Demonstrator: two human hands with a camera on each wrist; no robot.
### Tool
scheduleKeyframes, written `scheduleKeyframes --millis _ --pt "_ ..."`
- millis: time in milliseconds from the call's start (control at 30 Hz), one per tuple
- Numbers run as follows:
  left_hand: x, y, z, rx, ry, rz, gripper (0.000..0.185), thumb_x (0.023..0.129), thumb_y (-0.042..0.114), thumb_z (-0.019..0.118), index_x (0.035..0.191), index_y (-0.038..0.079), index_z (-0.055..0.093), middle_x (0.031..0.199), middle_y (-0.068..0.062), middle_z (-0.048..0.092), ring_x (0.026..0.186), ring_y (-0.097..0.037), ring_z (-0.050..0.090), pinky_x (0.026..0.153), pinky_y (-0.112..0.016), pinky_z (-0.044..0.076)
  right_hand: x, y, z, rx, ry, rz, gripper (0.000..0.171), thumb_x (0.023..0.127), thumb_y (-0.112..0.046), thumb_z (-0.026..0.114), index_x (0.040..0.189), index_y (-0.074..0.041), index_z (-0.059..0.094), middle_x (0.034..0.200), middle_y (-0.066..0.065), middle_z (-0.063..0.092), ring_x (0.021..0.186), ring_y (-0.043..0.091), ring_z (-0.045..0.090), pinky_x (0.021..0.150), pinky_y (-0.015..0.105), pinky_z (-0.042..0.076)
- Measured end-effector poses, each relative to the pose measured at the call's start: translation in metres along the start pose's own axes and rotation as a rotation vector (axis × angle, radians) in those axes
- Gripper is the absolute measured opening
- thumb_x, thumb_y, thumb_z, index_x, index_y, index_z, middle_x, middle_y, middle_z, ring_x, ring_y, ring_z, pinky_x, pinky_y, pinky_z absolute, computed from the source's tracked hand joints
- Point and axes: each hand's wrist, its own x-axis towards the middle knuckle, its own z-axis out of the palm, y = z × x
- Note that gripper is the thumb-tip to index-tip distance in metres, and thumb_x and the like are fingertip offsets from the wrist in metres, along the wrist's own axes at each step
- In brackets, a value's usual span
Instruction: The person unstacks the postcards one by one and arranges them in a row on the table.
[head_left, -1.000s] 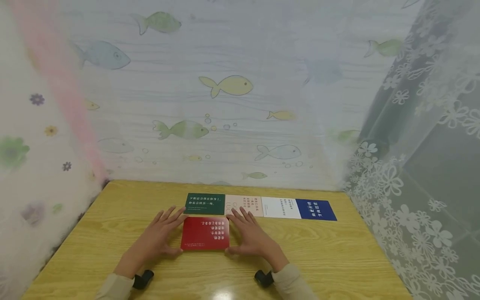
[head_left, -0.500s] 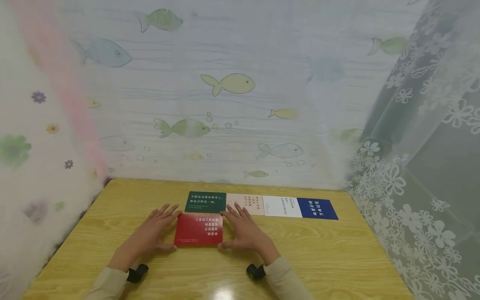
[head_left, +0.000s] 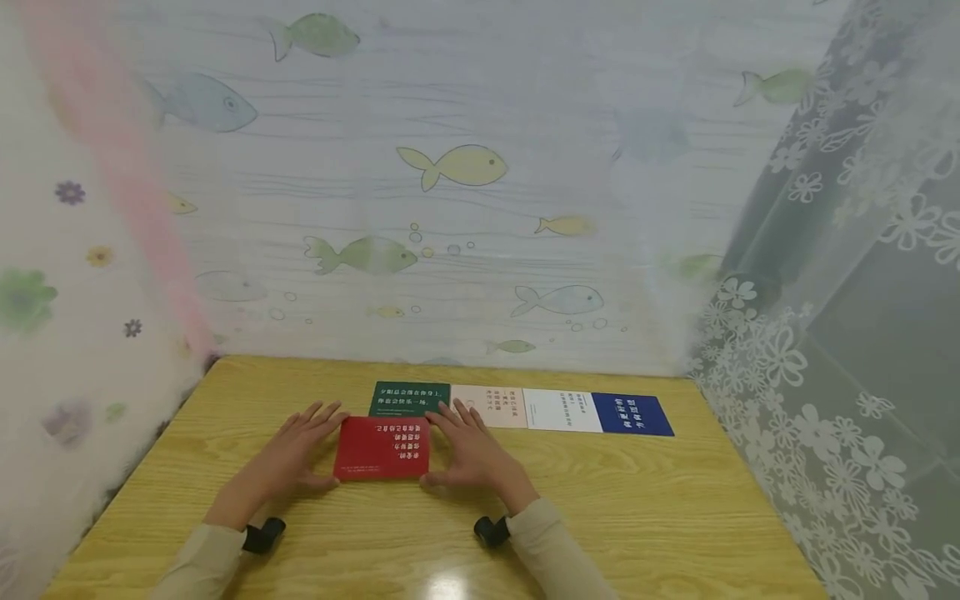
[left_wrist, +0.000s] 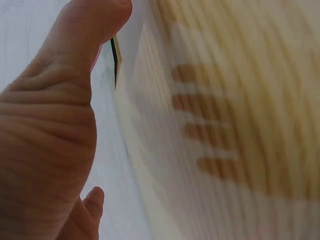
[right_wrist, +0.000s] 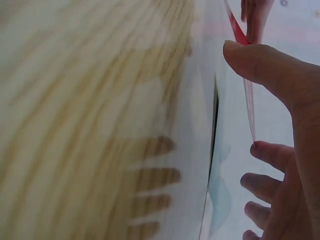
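Both hands have slid the red card [head_left: 382, 447] leftward; left hand [head_left: 288, 454] and right hand [head_left: 468, 450] flank it at frame centre, straight fingers steadying its edges.

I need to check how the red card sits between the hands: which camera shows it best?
The head view: the whole red card lies flat on the table, the left hand and right hand at its sides. The right wrist view shows only its thin edge; the left wrist view shows none of it.
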Motion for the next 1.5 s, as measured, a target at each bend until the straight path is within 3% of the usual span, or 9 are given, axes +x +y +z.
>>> scheduleKeyframes --millis 567,900,1500 --pt "0.009 -0.040 -0.010 -0.048 -0.044 -0.046 0.093 0.074 0.025 0.090 0.150 -0.002 0.044 0.154 -0.030 0.042 0.142 -0.058 0.030 0.111 -0.075 0.028 0.046 -0.011 0.006 -0.019 0.000 0.044 0.098 0.081 -0.059 0.077 0.160 -0.019 0.034 0.167 0.009 0.029 0.157 0.035 0.016 0.127 0.056 0.015" --pt "0.023 -0.064 -0.020 0.050 -0.057 0.003 0.094 0.070 0.027 0.093 0.146 -0.006 0.047 0.148 -0.032 0.048 0.136 -0.061 0.037 0.104 -0.076 0.036 0.072 -0.010 0.010 0.057 -0.043 0.064 0.096 0.083 -0.060 0.076 0.161 -0.023 0.032 0.169 0.007 0.025 0.158 0.034 0.013 0.128 0.055 0.009" --pt "0.034 -0.084 -0.036 0.062 -0.139 -0.054 0.090 0.074 0.026 0.090 0.146 -0.006 0.047 0.148 -0.034 0.047 0.135 -0.064 0.036 0.104 -0.076 0.037 0.112 -0.007 0.012 0.047 -0.107 0.048 0.098 0.084 -0.065 0.072 0.162 -0.028 0.027 0.169 0.004 0.025 0.158 0.032 0.013 0.129 0.050 0.010"
